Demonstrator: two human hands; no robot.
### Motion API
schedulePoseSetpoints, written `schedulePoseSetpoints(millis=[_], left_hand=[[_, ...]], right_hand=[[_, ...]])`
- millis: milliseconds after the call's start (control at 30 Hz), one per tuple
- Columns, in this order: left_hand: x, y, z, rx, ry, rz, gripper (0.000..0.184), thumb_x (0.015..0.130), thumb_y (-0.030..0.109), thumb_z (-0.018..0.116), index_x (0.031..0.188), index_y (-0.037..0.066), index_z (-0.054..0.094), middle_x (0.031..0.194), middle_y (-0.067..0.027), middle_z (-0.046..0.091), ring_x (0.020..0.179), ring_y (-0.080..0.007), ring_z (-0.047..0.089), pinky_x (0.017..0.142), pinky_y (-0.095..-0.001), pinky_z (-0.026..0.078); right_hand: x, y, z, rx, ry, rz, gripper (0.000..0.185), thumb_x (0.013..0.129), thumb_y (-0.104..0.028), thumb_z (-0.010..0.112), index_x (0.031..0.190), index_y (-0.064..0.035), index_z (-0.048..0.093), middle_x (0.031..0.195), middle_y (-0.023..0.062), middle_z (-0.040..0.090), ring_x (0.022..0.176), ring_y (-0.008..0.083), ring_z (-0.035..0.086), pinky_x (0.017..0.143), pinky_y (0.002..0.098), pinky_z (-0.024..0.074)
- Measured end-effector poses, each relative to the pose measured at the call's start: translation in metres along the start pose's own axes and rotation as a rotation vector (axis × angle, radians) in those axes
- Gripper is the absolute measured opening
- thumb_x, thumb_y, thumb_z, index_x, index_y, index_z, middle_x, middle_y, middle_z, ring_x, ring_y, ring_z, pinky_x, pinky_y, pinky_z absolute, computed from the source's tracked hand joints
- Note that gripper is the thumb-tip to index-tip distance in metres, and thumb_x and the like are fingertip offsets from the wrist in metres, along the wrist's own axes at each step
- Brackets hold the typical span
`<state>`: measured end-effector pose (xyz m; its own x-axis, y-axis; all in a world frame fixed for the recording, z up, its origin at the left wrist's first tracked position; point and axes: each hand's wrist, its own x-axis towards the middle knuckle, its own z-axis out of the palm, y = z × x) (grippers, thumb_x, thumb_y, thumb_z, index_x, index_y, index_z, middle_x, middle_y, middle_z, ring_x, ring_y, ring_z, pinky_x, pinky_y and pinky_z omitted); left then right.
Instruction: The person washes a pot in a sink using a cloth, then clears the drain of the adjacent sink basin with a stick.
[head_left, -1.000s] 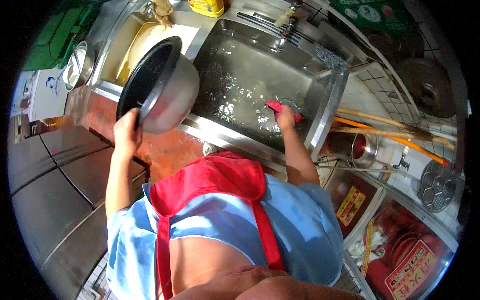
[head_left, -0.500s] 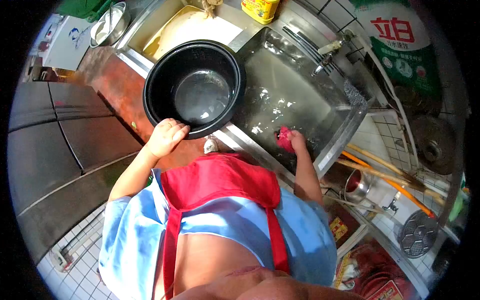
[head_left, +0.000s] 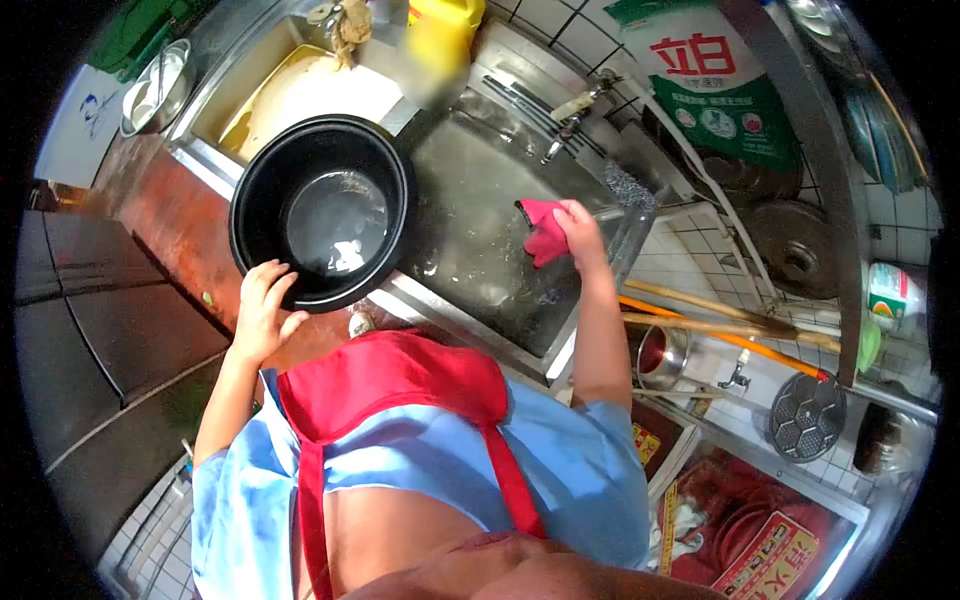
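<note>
The black inner pot (head_left: 395, 165), round and deep with a little liquid at its bottom, rests over the sink edge on the left. At its near rim is my left hand (head_left: 262, 312), fingers spread and thumb apart, the fingertips against the rim without a closed grip. My right hand (head_left: 582, 235) pinches a red cloth (head_left: 545, 240) with a dark edge, held above the water. Cloudy water stands in the right basin of the steel sink (head_left: 440, 312) beneath it.
A tap (head_left: 565, 135) reaches over the far side of the basin, near a steel scouring pad (head_left: 630, 183). Behind stand a yellow jug (head_left: 440, 40) and a green-white detergent bag (head_left: 715, 90). Wooden and orange poles (head_left: 730, 335) lean at the right.
My right hand has lifted the red cloth up from the water, and it hangs more spread out. My left hand has loosened its hold on the pot rim. The camera view has shifted.
</note>
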<state>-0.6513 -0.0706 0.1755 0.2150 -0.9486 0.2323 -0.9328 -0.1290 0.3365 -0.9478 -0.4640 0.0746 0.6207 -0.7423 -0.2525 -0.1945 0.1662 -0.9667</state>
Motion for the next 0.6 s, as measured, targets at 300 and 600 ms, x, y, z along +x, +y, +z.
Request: schedulePoseSetpoints(millis=[300, 600], left_hand=[[-0.030, -0.011, 0.001, 0.102, 0.249, -0.323, 0.042, 0.069, 0.012, 0.059, 0.107, 0.002, 0.045, 0.113, -0.0156, 0.041, 0.107, -0.0316, 0.037, 0.091, -0.0394, 0.029], [-0.044, -0.021, 0.021, -0.042, 0.354, -0.536, 0.046, 0.074, 0.012, 0.056, 0.115, 0.003, 0.037, 0.116, -0.0147, 0.038, 0.105, -0.0278, 0.040, 0.084, -0.0346, 0.037]], right_hand=[[0.026, -0.192, -0.015, -0.404, -0.046, -0.246, 0.022, 0.077, -0.013, 0.055, 0.095, -0.0014, 0.055, 0.087, 0.0023, 0.057, 0.079, 0.0096, 0.051, 0.072, 0.0235, 0.0405], [0.151, -0.236, -0.053, -1.025, 0.402, -0.630, 0.037, 0.073, -0.026, 0.056, 0.103, -0.0047, 0.052, 0.100, 0.0131, 0.054, 0.093, 0.0264, 0.051, 0.079, 0.0341, 0.0399]])
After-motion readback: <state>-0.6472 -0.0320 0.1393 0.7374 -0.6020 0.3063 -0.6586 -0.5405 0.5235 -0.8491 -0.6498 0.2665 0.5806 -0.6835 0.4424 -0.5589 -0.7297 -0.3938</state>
